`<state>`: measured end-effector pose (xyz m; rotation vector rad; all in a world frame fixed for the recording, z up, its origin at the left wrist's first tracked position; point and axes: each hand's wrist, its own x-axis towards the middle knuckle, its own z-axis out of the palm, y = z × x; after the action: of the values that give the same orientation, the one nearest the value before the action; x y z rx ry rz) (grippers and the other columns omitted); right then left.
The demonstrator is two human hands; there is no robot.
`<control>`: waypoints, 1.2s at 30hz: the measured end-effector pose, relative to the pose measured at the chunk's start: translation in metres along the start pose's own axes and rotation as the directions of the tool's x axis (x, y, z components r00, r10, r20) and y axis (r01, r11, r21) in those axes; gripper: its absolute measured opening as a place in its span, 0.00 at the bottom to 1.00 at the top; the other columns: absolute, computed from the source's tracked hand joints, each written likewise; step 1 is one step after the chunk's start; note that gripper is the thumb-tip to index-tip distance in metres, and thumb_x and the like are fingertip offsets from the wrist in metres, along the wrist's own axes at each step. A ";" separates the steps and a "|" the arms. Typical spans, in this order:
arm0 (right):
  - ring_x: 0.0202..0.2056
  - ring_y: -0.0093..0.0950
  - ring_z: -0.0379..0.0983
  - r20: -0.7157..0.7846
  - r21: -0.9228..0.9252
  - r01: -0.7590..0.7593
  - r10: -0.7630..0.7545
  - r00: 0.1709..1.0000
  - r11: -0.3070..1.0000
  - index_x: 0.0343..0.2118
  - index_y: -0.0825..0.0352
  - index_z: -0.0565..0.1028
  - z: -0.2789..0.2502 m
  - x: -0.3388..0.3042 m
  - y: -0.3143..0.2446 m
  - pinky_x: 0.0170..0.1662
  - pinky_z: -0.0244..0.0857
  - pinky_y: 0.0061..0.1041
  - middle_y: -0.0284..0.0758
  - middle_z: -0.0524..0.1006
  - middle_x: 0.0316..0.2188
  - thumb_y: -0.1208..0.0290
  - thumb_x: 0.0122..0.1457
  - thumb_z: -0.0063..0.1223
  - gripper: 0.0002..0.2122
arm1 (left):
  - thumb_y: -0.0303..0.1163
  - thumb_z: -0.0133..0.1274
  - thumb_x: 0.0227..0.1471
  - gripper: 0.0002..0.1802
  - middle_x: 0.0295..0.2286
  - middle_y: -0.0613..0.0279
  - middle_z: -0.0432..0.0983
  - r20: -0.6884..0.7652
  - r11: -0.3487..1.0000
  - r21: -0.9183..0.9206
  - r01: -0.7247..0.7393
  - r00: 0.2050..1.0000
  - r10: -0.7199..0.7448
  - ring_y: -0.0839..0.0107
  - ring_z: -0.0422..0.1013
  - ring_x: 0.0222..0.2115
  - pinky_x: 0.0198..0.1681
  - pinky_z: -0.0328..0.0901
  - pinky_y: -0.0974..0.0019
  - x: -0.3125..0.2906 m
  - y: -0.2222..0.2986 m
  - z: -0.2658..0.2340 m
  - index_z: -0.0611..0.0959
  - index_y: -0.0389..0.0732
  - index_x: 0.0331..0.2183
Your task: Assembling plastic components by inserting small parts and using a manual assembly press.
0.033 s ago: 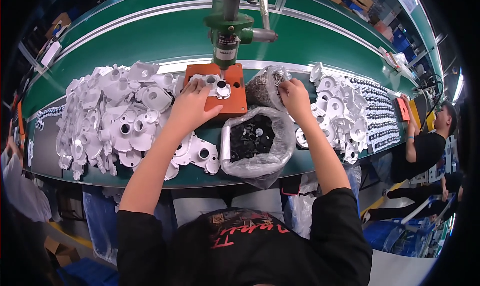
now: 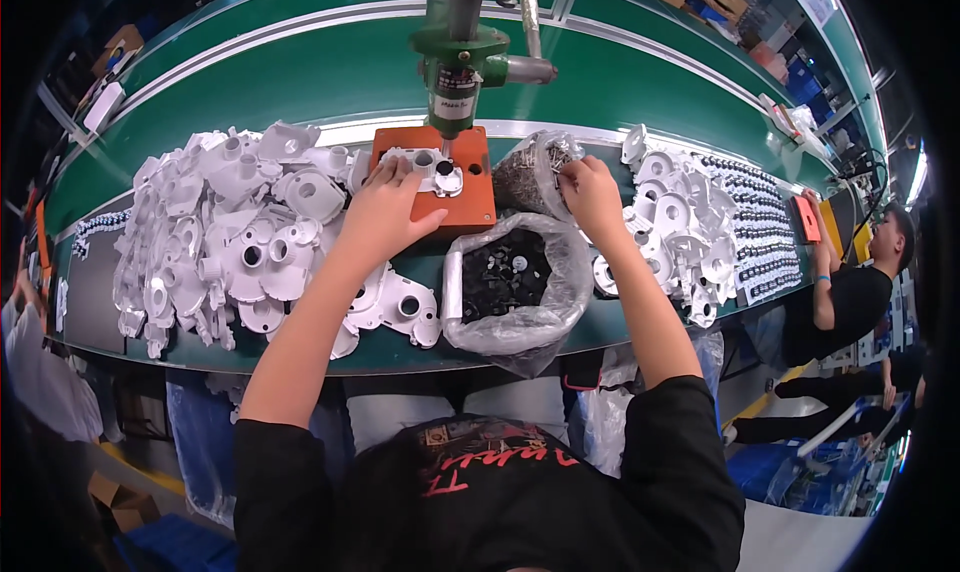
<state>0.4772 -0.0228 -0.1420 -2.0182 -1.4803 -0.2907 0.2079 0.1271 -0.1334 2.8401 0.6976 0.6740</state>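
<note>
Nearest, along the table's [image 2: 603,324] curved front edge, just a thin green strip before the clear bag [image 2: 575,302] of black parts [image 2: 500,284], mouth wide. Tight to each side: large heap [image 2: 205,237] of white pieces crowding up to the left forearm [image 2: 310,347] and spilling past it almost to the bag; smaller heap [image 2: 680,217] close along the right forearm [image 2: 650,317], with a slim gap between that forearm and the bag. Beyond the bag's rim, orange block [image 2: 468,212], and on top of it, white part [image 2: 427,162]. Left grip [image 2: 385,207] spread, fingers laid over the white part's left side, thumb out to the right over the block. Right grip [image 2: 590,192] bunched at the mouth of the screw bag [image 2: 522,179], right of the block and well apart from the white part; no telling whether anything is pinched there. Farther, press [image 2: 450,82] upright, tip pointing down close to the white part, contact unclear. Behind, pale rail [image 2: 355,132], then broad green surface [image 2: 300,82].
</note>
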 end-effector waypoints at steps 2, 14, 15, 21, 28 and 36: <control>0.32 0.40 0.71 -0.022 -0.022 0.001 -0.002 1.000 1.000 0.27 0.70 0.75 0.003 0.003 -0.002 0.37 0.66 0.34 0.41 0.73 0.27 0.74 0.47 0.55 0.06 | 0.49 0.57 0.44 0.31 0.48 0.36 0.66 -0.015 1.000 0.016 -0.012 1.000 0.012 0.46 0.64 0.50 0.51 0.62 0.55 0.000 -0.001 0.001 0.73 0.32 0.39; 0.30 0.36 0.75 0.209 0.142 -0.145 0.114 0.971 0.979 0.33 0.71 0.73 -0.015 0.018 0.002 0.37 0.67 0.29 0.42 0.77 0.28 0.78 0.48 0.54 0.09 | 0.50 0.56 0.44 0.34 0.47 0.37 0.67 0.009 1.000 -0.003 0.028 1.000 -0.028 0.47 0.63 0.51 0.54 0.59 0.55 -0.001 0.003 -0.002 0.73 0.32 0.44; 0.30 0.33 0.75 0.192 0.212 -0.191 0.150 0.970 0.959 0.34 0.71 0.74 -0.017 0.018 0.002 0.37 0.68 0.27 0.41 0.78 0.28 0.78 0.49 0.54 0.09 | 0.50 0.56 0.44 0.34 0.47 0.37 0.67 0.008 0.999 -0.002 0.032 0.999 -0.032 0.47 0.63 0.51 0.54 0.59 0.55 -0.001 0.002 -0.001 0.73 0.32 0.44; 0.30 0.22 0.75 0.075 0.248 -0.211 0.199 0.977 0.945 0.34 0.72 0.76 -0.025 0.023 0.009 0.36 0.67 0.21 0.37 0.79 0.28 0.78 0.51 0.54 0.07 | 0.50 0.57 0.43 0.34 0.47 0.36 0.66 0.008 1.000 -0.005 0.021 1.000 -0.021 0.46 0.63 0.51 0.55 0.58 0.55 0.000 -0.001 0.001 0.73 0.32 0.45; 0.31 0.20 0.74 0.237 0.486 -0.164 0.051 0.970 0.859 0.33 0.74 0.77 0.001 0.046 -0.054 0.36 0.66 0.17 0.35 0.78 0.29 0.76 0.50 0.54 0.08 | 0.49 0.57 0.43 0.34 0.47 0.36 0.66 0.009 1.000 0.000 0.006 1.000 -0.006 0.45 0.62 0.51 0.55 0.58 0.55 -0.002 -0.004 0.006 0.73 0.31 0.44; 0.28 0.26 0.74 0.281 0.536 -0.068 -0.102 0.954 0.842 0.32 0.75 0.77 0.054 0.066 -0.088 0.35 0.66 0.25 0.40 0.78 0.27 0.73 0.48 0.54 0.11 | 0.49 0.58 0.42 0.34 0.47 0.35 0.66 0.000 1.000 0.014 0.008 1.000 -0.008 0.45 0.62 0.52 0.56 0.57 0.54 0.001 -0.001 0.007 0.73 0.29 0.42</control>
<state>0.4095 0.0774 -0.1205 -1.6252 -1.5397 0.4152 0.2112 0.1285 -0.1391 2.8481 0.7160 0.6703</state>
